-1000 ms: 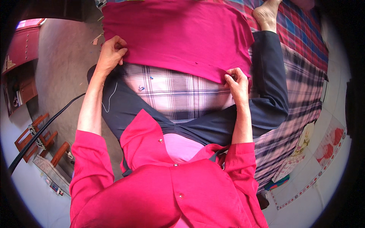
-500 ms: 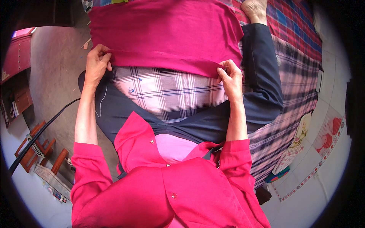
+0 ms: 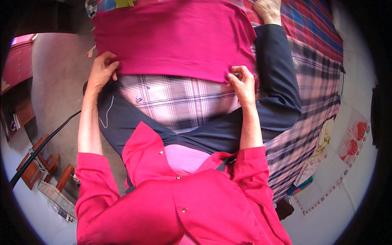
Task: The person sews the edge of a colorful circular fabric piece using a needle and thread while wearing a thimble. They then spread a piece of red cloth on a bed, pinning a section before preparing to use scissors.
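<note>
A magenta cloth lies spread out in front of me, its near edge running almost straight from left to right. At the near left corner, my left hand pinches that edge between thumb and fingers. My right hand has closed on the same edge close to the near right corner. The fingertips partly hide the gripped spots. Whether the cloth is a garment or a plain piece, I cannot tell. Beneath it is a pink, grey and black plaid bedspread.
My dark-trousered legs spread around the cloth, a bare foot at its far right. Small blue scraps lie on the plaid, and a white thread on my left leg. A red-blue checked cloth covers the far right.
The near edge, folded into a visible strip before, now lies smoother and straighter. Both hands keep their pinch; the right one has shifted slightly left, and the left hand has lowered a little.
</note>
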`<state>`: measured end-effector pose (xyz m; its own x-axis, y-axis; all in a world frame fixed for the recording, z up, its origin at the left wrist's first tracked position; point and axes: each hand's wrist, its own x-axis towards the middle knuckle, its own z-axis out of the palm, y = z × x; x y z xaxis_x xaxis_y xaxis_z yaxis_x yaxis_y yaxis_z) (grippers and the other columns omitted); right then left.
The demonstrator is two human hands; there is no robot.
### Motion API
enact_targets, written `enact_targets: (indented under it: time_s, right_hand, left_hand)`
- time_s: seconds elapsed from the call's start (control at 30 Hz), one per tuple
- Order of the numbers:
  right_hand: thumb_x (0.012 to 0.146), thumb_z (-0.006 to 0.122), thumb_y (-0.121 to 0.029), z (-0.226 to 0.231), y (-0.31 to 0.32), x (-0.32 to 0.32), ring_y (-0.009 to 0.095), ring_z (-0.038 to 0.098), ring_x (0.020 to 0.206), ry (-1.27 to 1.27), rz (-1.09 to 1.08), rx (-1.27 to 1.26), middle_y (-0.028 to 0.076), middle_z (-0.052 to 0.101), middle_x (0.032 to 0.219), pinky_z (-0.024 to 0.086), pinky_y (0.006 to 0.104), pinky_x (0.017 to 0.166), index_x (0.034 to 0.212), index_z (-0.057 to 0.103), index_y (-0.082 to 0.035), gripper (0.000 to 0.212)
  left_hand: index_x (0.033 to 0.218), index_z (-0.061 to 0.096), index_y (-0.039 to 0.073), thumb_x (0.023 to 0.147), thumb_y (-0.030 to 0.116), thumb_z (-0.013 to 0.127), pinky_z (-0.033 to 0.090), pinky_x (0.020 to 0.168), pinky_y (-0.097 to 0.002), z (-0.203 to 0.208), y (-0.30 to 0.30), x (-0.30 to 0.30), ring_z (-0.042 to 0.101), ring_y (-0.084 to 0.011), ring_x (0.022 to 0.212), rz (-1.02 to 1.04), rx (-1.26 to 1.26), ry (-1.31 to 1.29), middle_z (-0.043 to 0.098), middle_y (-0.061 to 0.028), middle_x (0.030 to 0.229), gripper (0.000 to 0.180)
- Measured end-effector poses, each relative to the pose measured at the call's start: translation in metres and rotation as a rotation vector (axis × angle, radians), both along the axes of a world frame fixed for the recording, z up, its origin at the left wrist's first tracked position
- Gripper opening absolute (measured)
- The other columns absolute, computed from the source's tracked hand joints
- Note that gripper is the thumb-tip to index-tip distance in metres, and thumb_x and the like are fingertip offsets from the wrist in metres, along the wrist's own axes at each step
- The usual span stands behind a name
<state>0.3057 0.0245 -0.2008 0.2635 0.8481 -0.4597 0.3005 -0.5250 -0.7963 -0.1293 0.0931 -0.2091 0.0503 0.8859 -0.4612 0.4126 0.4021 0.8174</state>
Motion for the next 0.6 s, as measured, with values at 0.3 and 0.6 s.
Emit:
enact_targets:
  time_s: [0.3,0.6]
  right_hand:
    - [0.085,0.066,0.004,-0.002,0.004,-0.006,0.008,0.059,0.057,-0.095,0.029,0.041,0.005,0.064,0.077,0.047,0.0217,0.053,0.105,0.062,0.003,0.020]
    - [0.083,0.068,0.001,-0.011,0.000,0.001,0.009,0.061,0.059,-0.105,0.020,0.089,0.006,0.067,0.074,0.048,0.0248,0.056,0.099,0.066,0.001,0.016]
  left_hand:
    - [0.096,0.056,-0.006,0.090,0.003,0.060,0.038,0.043,-0.0273,-0.015,-0.008,0.000,0.053,-0.0114,0.042,0.091,0.069,0.007,0.059,-0.0067,0.068,0.012]
    - [0.095,0.056,-0.005,0.091,0.003,0.059,0.037,0.039,-0.0276,-0.019,-0.007,0.001,0.050,-0.0115,0.038,0.078,0.074,0.042,0.058,-0.0067,0.064,0.010]
